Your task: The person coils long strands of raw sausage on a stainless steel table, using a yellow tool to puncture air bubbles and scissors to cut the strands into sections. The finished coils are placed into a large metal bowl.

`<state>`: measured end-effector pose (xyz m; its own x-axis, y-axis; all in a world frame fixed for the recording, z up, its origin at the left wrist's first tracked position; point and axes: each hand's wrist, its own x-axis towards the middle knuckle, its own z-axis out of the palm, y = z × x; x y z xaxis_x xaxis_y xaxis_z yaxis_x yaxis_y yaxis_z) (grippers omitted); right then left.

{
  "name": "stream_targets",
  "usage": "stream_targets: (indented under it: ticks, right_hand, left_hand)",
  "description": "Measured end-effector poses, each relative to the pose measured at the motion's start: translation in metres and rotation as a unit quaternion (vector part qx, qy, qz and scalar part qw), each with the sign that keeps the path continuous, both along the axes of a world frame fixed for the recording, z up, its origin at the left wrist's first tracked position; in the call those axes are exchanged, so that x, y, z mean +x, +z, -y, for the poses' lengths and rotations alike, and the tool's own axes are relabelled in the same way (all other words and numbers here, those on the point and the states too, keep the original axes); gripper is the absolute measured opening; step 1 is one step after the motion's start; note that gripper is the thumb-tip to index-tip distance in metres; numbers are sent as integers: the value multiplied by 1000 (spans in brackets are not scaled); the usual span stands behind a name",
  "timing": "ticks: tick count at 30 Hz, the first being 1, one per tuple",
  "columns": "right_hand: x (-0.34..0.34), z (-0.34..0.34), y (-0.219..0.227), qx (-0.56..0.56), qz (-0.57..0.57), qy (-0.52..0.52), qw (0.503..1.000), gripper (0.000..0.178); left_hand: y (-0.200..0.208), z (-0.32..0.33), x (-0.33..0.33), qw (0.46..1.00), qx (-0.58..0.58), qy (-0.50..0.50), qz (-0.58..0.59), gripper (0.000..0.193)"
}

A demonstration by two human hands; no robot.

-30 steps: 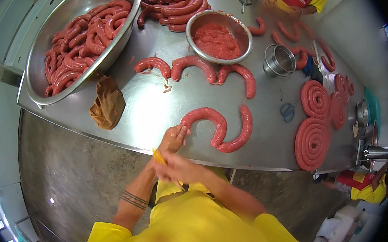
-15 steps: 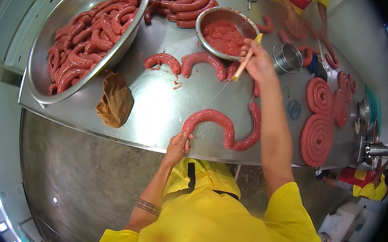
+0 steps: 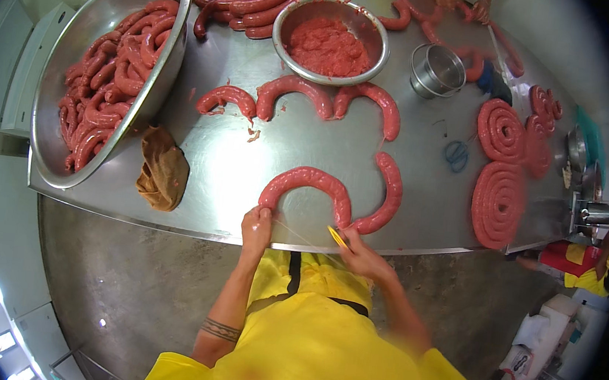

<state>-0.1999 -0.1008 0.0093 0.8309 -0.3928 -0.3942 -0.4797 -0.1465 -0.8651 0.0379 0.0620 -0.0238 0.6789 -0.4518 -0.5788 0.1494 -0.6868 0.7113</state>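
My left hand is closed in a pinch on the left end of an arched red sausage near the table's front edge. My right hand grips a slim yellow-ended stick, mostly hidden by the fingers. A thin string runs between the two hands. To the right, a curved sausage link touches the arched one. More links of the chain curve across the table beyond, below a steel bowl of red minced meat.
A large steel basin full of sausages stands at left, beside a brown cloth. Piled sausages lie at the back. Steel pots, blue-handled scissors and coiled sausages are rightward. Another person's hands work across the table.
My right hand has come down from beside the meat bowl to the table's front edge, bringing the stick and string close to my left hand. The left hand still pinches the sausage end.
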Motion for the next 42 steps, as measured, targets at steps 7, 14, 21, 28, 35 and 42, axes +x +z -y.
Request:
stream_targets:
  ticks: [7,14,21,28,35,42]
  right_hand:
    - [199,-5,27,-270,48,249,929,37]
    - [192,-33,17,285,120,8,951,19]
    - [152,78,129,288,367,-336,818,23]
    - [34,177,142,266,350,-257,860,23]
    - [56,34,25,6,-126,9,992,39]
    - [254,-18,29,-139,57,344,927,25]
  left_hand:
    - [24,-9,9,886,-103,-139,430,24]
    - [0,-4,-7,957,-224,182,-35,30]
    - [-16,9,-22,919,-7,-156,363,20]
    - [-23,21,-7,837,12,-192,511,16]
    - [-1,-1,23,982,-91,-32,165,12]
    - [29,-55,46,861,-76,-122,488,19]
